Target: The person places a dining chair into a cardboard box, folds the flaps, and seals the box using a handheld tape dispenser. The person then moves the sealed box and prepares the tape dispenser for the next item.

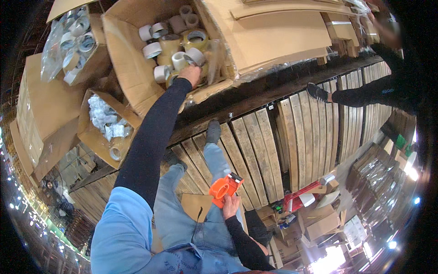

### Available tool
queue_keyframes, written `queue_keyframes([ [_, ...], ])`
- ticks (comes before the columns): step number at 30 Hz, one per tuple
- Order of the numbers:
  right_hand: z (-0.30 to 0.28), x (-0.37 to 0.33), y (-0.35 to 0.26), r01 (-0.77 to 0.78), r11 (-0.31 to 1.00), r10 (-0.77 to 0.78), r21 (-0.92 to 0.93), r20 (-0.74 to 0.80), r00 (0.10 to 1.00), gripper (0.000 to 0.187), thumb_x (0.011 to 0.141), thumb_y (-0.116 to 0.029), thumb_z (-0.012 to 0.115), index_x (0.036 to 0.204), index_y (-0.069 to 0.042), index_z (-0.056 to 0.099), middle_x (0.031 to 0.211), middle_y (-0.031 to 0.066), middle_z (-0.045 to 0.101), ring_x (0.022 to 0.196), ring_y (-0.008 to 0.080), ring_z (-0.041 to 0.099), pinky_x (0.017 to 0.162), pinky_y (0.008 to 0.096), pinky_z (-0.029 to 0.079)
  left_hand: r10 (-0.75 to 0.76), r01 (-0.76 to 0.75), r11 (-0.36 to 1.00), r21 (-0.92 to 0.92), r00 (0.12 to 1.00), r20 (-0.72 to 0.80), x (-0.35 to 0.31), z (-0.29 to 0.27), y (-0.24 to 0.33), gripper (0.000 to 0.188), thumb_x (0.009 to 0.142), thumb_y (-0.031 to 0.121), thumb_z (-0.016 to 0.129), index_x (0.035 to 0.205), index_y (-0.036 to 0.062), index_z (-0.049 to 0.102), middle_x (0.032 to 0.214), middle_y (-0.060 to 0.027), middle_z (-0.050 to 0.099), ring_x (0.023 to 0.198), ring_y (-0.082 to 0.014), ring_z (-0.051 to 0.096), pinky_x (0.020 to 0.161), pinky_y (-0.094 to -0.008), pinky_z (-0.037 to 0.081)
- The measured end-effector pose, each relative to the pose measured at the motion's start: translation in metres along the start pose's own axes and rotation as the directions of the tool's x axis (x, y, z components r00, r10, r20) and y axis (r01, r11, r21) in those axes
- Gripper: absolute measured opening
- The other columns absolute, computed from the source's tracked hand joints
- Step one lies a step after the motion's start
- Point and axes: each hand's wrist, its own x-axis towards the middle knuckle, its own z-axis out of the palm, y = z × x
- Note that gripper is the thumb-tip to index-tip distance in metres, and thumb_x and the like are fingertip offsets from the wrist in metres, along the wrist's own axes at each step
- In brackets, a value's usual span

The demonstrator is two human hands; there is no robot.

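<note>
My left hand [190,75] is down inside a large open cardboard box [132,68]. Its fingers close at the edge of a grey-white tape roll [195,56], partly hiding their grip. Around it lie white, clear and yellowish tape rolls [152,50], several of them on their sides. Low in front of my legs, my right hand [231,206] grips an orange tape dispenser [220,190] by its handle. A black piece sits at the dispenser's top end, and its round hub shows no tape that I can make out.
At left, a smaller carton [86,132] holds crumpled white pieces and a roll; another box has bagged tape rolls [78,34]. Flat cardboard sheets [283,41] are stacked at the far right. I stand on wooden slats [255,141]. Another person's leg [360,93] is at right.
</note>
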Motion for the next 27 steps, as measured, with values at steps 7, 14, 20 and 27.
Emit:
queue_keyframes([
  [7, 0.007, -0.004, -0.018, -0.033, 0.981, 0.051, 0.194, -0.091, 0.995, 0.024, 0.096, -0.019, 0.057, 0.083, 0.000, 0.065, 0.071, -0.0010, 0.059, 0.060, 0.0072, 0.050, 0.054, 0.0271, 0.040, 0.065, -0.080, 0.983, 0.164, 0.993, 0.094, 0.010, -0.018, 0.010, 0.043, 0.080, 0.015, 0.071, 0.121, 0.0041, 0.061, 0.108, -0.0249, 0.068, 0.109, -0.0366, 0.066, 0.090, -0.0511, 0.054],
  [14, 0.009, 0.010, -0.005, -0.086, 0.880, 0.131, 0.466, -0.064, 0.989, 0.020, 0.093, -0.016, 0.060, 0.088, 0.002, 0.068, 0.072, 0.0002, 0.063, 0.063, 0.0090, 0.056, 0.058, 0.0270, 0.045, -0.002, -0.023, 0.550, -0.835, 1.000, -0.029, -0.052, -0.113, 0.017, 0.070, 0.095, 0.026, 0.065, 0.146, -0.0118, 0.036, 0.138, -0.0187, 0.056, 0.126, -0.0243, 0.054, 0.108, -0.0318, 0.041],
  [20, -0.006, 0.021, -0.043, -0.264, 0.765, 0.196, 0.587, 0.178, 0.964, 0.022, 0.091, -0.013, 0.055, 0.102, 0.002, 0.066, 0.093, 0.0101, 0.070, 0.079, 0.0198, 0.068, 0.069, 0.0376, 0.056, -0.269, -0.235, -0.463, -0.855, 0.956, -0.117, -0.148, -0.163, 0.008, 0.040, 0.100, 0.035, 0.055, 0.121, 0.0006, 0.057, 0.115, -0.0107, 0.063, 0.107, -0.0245, 0.062, 0.100, -0.0427, 0.048],
  [27, -0.039, 0.013, -0.070, -0.307, 0.832, 0.150, 0.463, 0.345, 0.926, 0.033, 0.096, -0.024, 0.052, 0.121, -0.003, 0.060, 0.106, 0.0105, 0.069, 0.091, 0.0267, 0.070, 0.074, 0.0469, 0.057, -0.161, -0.226, -0.789, -0.571, 0.973, -0.163, -0.220, -0.214, 0.019, 0.047, 0.093, 0.056, 0.064, 0.104, 0.0103, 0.058, 0.081, -0.0006, 0.054, 0.070, -0.0166, 0.053, 0.072, -0.0389, 0.052],
])
